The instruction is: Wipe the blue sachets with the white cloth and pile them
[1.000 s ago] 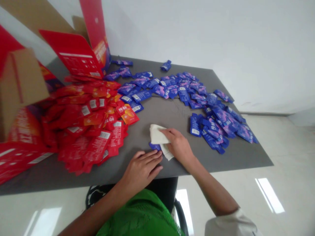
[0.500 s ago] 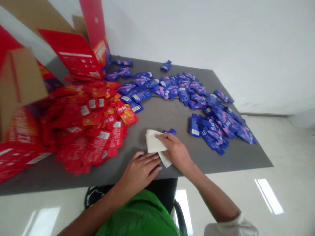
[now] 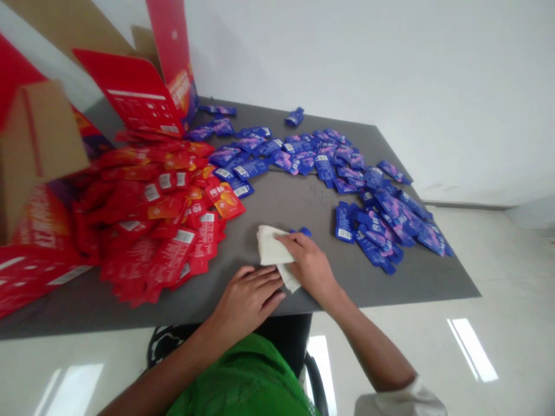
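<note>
My right hand (image 3: 309, 266) presses a folded white cloth (image 3: 271, 249) onto the grey table (image 3: 286, 202), fingers closed over it. A small blue sachet (image 3: 303, 231) pokes out just beyond that hand. My left hand (image 3: 248, 297) lies flat on the table near its front edge, fingers stretched out and holding nothing, right beside the cloth. A heap of red sachets (image 3: 160, 214) covers the table's left half. Many blue sachets (image 3: 373, 214) lie scattered across the back and right.
Open red cardboard boxes (image 3: 139, 92) stand at the back left, and a brown box flap (image 3: 34, 144) hangs at the far left. A white wall is behind the table. Glossy floor lies to the right and in front.
My right hand slid the white cloth a little away from me and to the left. The blue sachet, earlier beside my left fingertips, now lies beyond the right hand. My left hand stayed put.
</note>
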A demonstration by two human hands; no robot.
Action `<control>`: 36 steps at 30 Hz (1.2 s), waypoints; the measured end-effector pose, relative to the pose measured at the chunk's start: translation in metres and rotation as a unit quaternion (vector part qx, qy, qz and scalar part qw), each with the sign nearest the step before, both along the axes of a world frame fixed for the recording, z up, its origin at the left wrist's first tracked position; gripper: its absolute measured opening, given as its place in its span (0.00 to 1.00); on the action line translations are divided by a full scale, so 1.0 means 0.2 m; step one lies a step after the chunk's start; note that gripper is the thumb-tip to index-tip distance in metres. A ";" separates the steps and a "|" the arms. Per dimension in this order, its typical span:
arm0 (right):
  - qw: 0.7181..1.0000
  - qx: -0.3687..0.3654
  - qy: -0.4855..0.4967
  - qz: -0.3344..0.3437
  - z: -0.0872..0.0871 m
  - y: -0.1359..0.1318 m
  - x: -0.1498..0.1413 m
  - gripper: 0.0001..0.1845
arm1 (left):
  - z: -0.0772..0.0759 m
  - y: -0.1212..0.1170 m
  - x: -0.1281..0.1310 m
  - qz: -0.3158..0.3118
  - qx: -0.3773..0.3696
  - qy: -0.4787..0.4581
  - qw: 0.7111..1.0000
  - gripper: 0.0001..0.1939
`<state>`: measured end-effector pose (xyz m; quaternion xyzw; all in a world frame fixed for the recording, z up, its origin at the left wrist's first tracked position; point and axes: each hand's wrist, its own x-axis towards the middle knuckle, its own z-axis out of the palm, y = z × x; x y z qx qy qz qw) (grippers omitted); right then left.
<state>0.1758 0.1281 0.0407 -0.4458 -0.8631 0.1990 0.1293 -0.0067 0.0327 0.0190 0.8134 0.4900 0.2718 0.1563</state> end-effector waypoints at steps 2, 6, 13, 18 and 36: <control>0.999 0.010 -0.014 -0.050 0.00 0.11 0.07 0.35 | 0.00 0.00 0.00 -0.001 0.010 -0.004 1.000 0.12; 0.995 0.039 -0.032 -0.089 0.07 0.22 0.16 0.33 | -0.01 0.00 0.00 0.003 0.009 -0.003 1.000 0.12; 0.998 0.008 -0.018 0.061 0.08 -0.09 -0.09 0.31 | -0.02 -0.01 0.00 0.017 -0.015 0.013 1.000 0.08; 0.999 0.002 -0.045 -0.005 0.01 0.08 -0.02 0.33 | 0.00 0.00 0.00 -0.001 -0.001 0.003 1.000 0.11; 0.999 0.013 -0.033 -0.008 0.01 0.15 0.03 0.32 | 0.00 0.00 0.00 0.002 -0.007 -0.004 1.000 0.11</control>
